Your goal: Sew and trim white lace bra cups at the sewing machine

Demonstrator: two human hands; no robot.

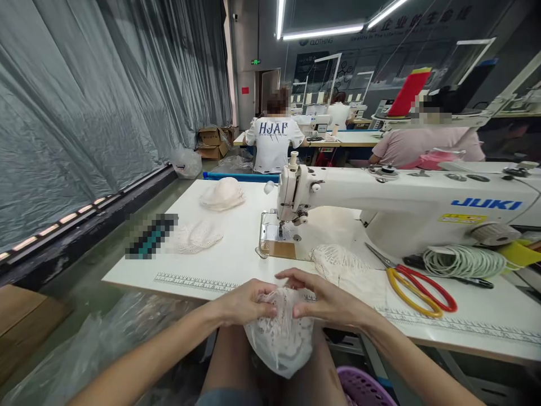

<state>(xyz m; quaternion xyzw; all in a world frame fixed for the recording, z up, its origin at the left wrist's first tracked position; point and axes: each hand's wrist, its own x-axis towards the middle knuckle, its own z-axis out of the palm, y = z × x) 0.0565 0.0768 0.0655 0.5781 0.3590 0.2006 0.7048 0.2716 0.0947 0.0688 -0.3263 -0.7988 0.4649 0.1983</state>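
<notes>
My left hand and my right hand both grip a white mesh fabric piece at the table's front edge, above my lap. The fingers of each hand are curled and pinched into its upper rim. The piece hangs down like a small pouch between my knees. A white Juki sewing machine stands just behind my hands, its needle plate a short way beyond my fingers.
More white mesh pieces lie on the table: one at the left, one at the far left, one by the needle plate. Scissors with red and yellow handles and a cord coil lie right. A purple basket sits below. People work at tables behind.
</notes>
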